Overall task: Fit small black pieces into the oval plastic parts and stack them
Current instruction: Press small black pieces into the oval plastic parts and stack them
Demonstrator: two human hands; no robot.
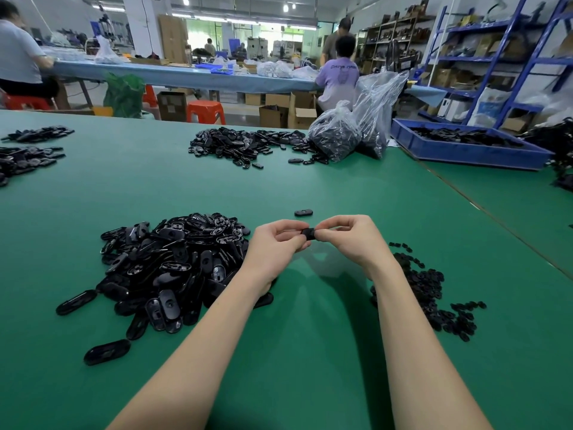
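My left hand (276, 243) and my right hand (350, 238) meet above the green table (310, 352), fingertips pinching one black plastic part (308, 233) between them; most of it is hidden by the fingers. A big heap of glossy oval plastic parts (173, 268) lies to the left of my left forearm. A spread of small black pieces (424, 290) lies to the right of my right wrist. One single oval part (303, 212) rests on the table just beyond my hands.
Farther back lie another pile of black parts (248, 144), two clear bags (353, 131) of them, and a blue tray (465, 144) at the right. More parts sit at the left edge (24, 159). People work at a far bench.
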